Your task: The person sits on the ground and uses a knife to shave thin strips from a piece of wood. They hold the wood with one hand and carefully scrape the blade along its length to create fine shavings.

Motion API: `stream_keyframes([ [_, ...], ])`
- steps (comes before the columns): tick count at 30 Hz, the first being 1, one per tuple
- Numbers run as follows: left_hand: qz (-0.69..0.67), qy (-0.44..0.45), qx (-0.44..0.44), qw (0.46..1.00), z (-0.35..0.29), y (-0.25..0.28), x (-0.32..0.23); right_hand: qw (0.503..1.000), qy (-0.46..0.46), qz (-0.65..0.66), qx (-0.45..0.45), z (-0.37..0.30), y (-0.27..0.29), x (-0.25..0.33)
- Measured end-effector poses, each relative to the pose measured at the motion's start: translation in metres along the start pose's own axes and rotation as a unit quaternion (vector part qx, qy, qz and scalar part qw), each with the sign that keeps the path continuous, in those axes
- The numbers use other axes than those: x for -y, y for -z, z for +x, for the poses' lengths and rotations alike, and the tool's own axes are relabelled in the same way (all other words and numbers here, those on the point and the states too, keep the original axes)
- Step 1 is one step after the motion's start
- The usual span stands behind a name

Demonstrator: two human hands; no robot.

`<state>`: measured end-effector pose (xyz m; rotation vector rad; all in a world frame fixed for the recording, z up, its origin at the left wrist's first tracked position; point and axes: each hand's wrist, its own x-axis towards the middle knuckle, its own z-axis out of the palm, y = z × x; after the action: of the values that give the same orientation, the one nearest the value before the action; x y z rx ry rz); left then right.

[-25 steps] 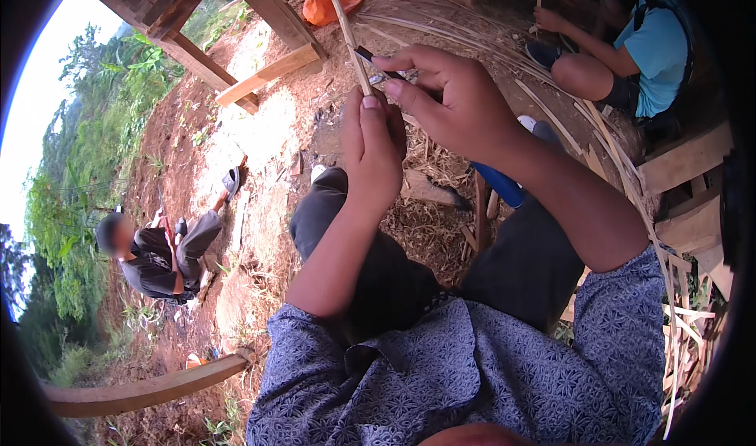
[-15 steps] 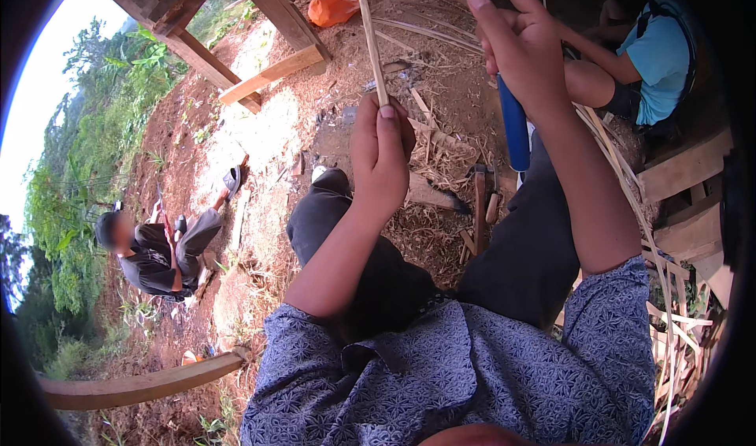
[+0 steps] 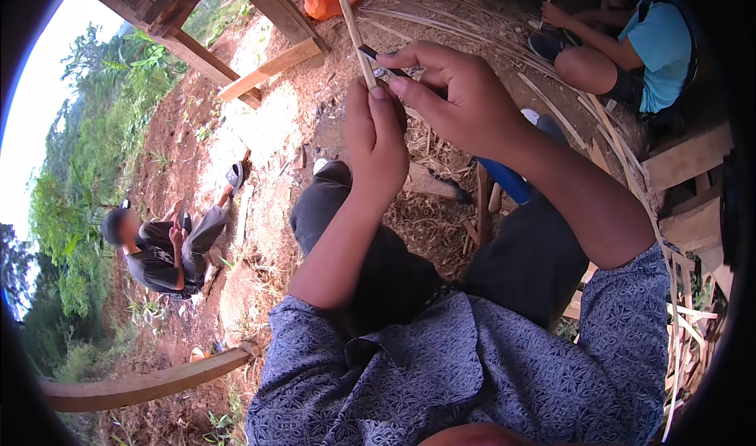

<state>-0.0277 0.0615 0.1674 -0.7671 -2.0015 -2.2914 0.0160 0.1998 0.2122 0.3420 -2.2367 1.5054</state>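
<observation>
Between the thumb and fingers of my left hand (image 3: 376,135) is a thin, pale bamboo or wood strip (image 3: 349,16), pointing up and away from me. My right hand (image 3: 457,95) is closed on a knife, its dark blade (image 3: 379,58) crossing the strip just above my left fingers. The knife's long blue handle (image 3: 508,180) runs back beneath my right forearm. Both hands are close together above my knees. The strip's lower end is hidden in my left hand.
Shavings (image 3: 429,221) and a wooden-handled tool (image 3: 483,202) lie between my legs. An orange bag (image 3: 327,3) sits ahead. Long strips (image 3: 472,32) lie toward a person in turquoise (image 3: 661,52) at right. Another person (image 3: 161,257) sits at left. A wooden beam (image 3: 150,387) crosses lower left.
My right hand has come left and down, bringing the knife blade onto the strip. My left hand has barely moved. The person at right now shows a hand holding a thin strip.
</observation>
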Motion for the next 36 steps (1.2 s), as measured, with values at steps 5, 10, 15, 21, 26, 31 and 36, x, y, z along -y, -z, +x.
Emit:
stream_keyframes([
  [5,-0.001,-0.006,-0.003,1.000,0.001,-0.006,-0.003,0.998,0.028,-0.030,-0.044,-0.001,-0.002,-0.001],
  [10,0.073,-0.057,0.086,0.992,-0.018,-0.015,-0.002,0.970,0.023,-0.122,-0.211,0.023,0.024,-0.007],
  [15,0.035,-0.039,0.079,0.995,-0.016,-0.016,-0.006,0.926,0.062,0.052,-0.370,0.044,0.089,0.014],
  [21,0.000,-0.026,0.027,0.999,-0.010,-0.001,0.001,0.999,-0.015,0.032,-0.034,0.012,0.039,0.006],
  [26,-0.011,-0.044,0.018,0.999,-0.006,-0.002,0.003,1.000,0.001,0.010,0.015,-0.001,0.015,-0.001],
  [31,-0.041,-0.027,0.008,0.999,-0.007,-0.005,0.004,0.996,-0.053,-0.019,0.063,-0.004,0.016,0.006],
  [36,-0.025,-0.044,0.007,0.999,-0.004,-0.007,0.003,0.999,-0.025,-0.015,0.026,-0.005,0.011,-0.004],
])
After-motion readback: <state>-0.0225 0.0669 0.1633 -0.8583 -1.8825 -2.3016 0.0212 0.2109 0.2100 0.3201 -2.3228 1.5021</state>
